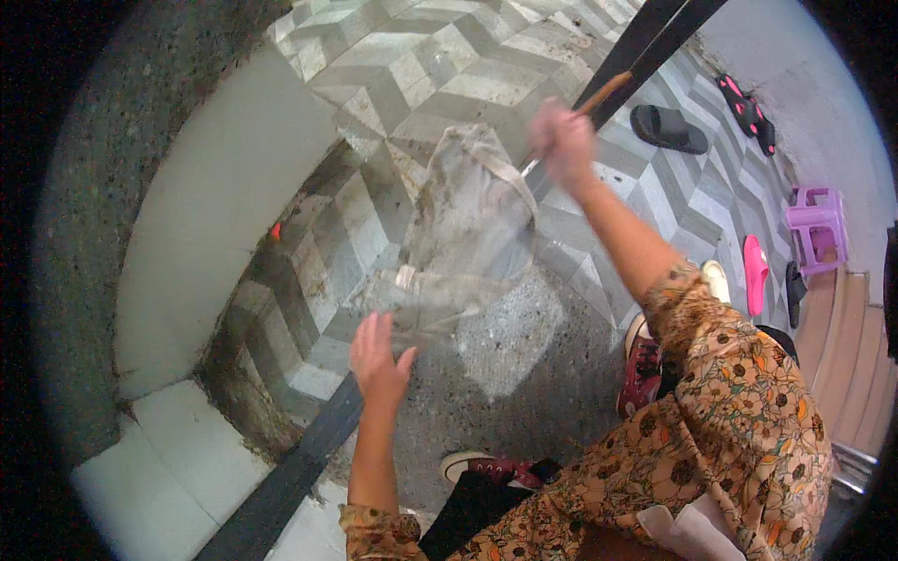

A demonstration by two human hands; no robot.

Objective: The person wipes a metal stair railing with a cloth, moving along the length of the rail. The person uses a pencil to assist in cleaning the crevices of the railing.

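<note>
My right hand (565, 144), blurred, is closed around the brown wooden handle (605, 92) of a tool whose lower part is mostly hidden behind the hand; a thin light piece shows below it. Left of that hand, a dirty whitish sack or cloth (470, 203) lies on the patterned floor, its lower part blurred. My left hand (382, 354) is held palm down with fingers apart near the sack's lower left end, with nothing in it. Beneath the sack's lower end is a pale, gritty patch (515, 329) on the grey ground.
Dark metal bars (309, 463) cross at lower left and upper right. A pale wall panel (217, 210) stands left. To the right are a black slide sandal (668, 129), a pink slipper (755, 275), other footwear and a purple plastic stool (819, 228). My red sneakers (640, 365) are below.
</note>
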